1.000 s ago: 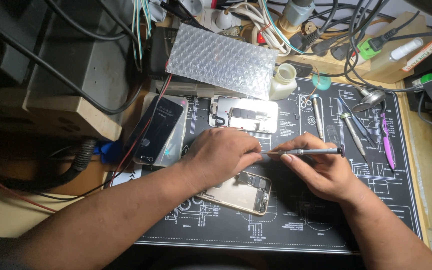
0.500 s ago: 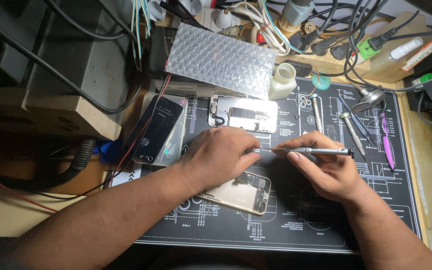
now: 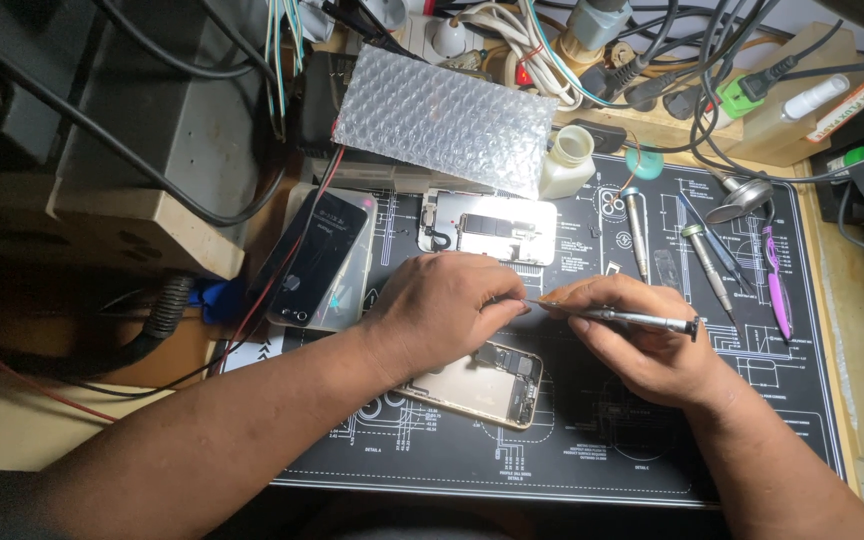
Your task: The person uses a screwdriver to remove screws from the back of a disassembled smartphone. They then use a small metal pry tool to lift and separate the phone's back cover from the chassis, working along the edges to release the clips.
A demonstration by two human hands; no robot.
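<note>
My left hand [image 3: 444, 305] rests over an opened gold phone body [image 3: 480, 384] on the black work mat [image 3: 572, 455], its fingertips pinched at the tip of a slim metal screwdriver [image 3: 624, 318]. What the fingers pinch is too small to tell. My right hand [image 3: 642, 345] grips that screwdriver, which lies nearly level and points left. The phone's upper part is hidden under my left hand.
A detached black phone screen [image 3: 318, 258] lies at the mat's left. A silver metal plate [image 3: 490, 226] sits behind my hands, below a bubble-wrap sheet [image 3: 435, 118]. A white bottle [image 3: 567, 160], spare screwdrivers [image 3: 705, 268] and purple tweezers [image 3: 777, 285] lie at the right. Cables crowd the back.
The screwdriver has slid slightly left and down, its tip now meeting my left fingertips. Both hands stay over the phone.
</note>
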